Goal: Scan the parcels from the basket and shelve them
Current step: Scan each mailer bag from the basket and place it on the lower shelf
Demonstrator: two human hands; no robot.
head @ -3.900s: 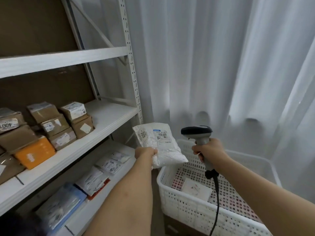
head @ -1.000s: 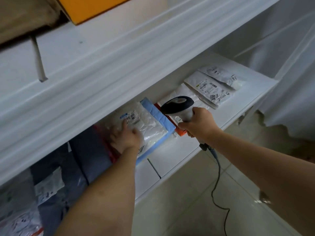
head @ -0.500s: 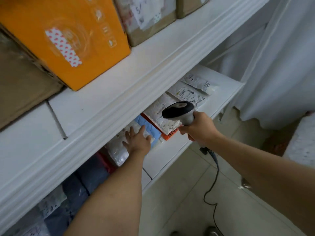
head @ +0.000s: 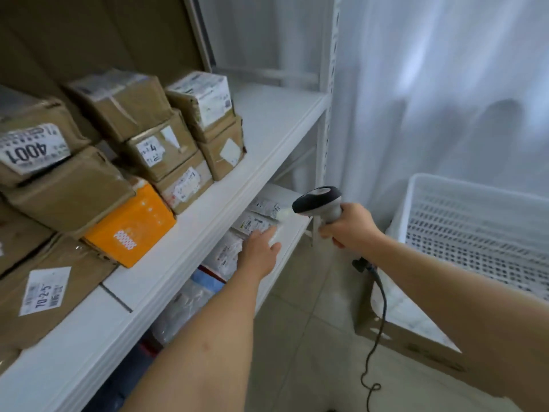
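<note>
Now | left grip [head: 259, 250] relaxed, empty | right grip [head: 350, 226] clasps scanner [head: 319, 202]

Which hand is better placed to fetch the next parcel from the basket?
Probably the left hand: it is empty, fingers relaxed, by the lower shelf. The right hand is nearer the basket but grips the scanner.

- The white plastic lattice basket [head: 463, 233] is cut off by the right edge; its contents cannot be seen.
- The pale plastic-bagged parcels [head: 228, 254] on the lower shelf are largely hidden by the white upper shelf board [head: 190, 248].
- Label print is blurred throughout.
</note>
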